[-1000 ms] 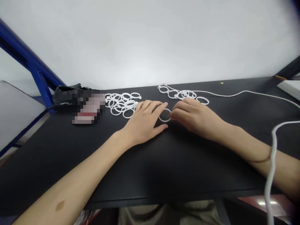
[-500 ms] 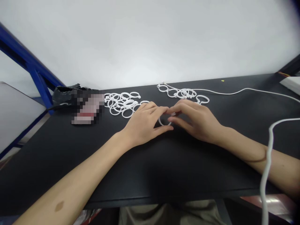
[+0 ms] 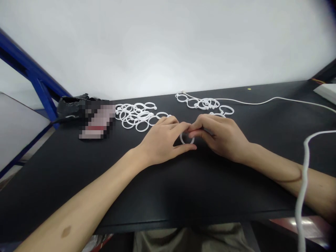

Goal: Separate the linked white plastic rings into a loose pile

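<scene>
Leftmost, a heap of white rings (image 3: 143,131) lies beyond the left hand's fingers, its nearest loop just behind the knuckles. The overlapping loops could snag one another if those fingers brush back into them, since several lie across their neighbours.

The left hand (image 3: 160,143) has its index finger and thumb spread around the far and near sides of a single white ring (image 3: 182,139); whether they grip it or merely fence it in, I cannot tell, as the fingertips crowd together there. If they are only fencing, the ring could spin or skid on the black table (image 3: 147,199) under a sideways push.

The right hand (image 3: 224,138) pinches the ring's right side between thumb and index finger. With so narrow a hold, a slight roll of the thumb could let it slip or bend.

Beyond the right fingers lie more rings (image 3: 227,114); a knuckle could nudge them. Farther right, a white cord (image 3: 302,189) crosses the forearm and might tug if those fingers pull away quickly.
</scene>
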{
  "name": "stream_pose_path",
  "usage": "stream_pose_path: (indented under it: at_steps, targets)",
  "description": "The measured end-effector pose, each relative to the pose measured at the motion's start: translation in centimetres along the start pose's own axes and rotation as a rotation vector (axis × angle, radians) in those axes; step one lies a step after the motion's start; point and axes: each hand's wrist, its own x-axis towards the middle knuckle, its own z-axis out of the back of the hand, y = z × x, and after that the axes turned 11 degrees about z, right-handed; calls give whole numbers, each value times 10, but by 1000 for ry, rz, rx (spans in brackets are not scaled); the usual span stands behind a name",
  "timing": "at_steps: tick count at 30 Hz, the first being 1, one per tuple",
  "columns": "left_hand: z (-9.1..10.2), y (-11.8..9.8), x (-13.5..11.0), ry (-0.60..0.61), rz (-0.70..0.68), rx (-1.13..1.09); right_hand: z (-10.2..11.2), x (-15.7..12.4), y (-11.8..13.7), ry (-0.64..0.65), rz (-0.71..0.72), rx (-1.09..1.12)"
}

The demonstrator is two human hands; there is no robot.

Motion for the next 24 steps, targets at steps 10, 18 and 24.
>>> stream_pose_path:
  at_steps: [10,18,24]
  targets:
    - [2,7,2,-72,36,59,-3,12,-7,-11,-66,12]
    - [10,38,2,-171,158,324,-41,80,-63,250,-178,-384]
    - [5,47,2,-62,197,370,-62,95,-89,574,-278,-517]
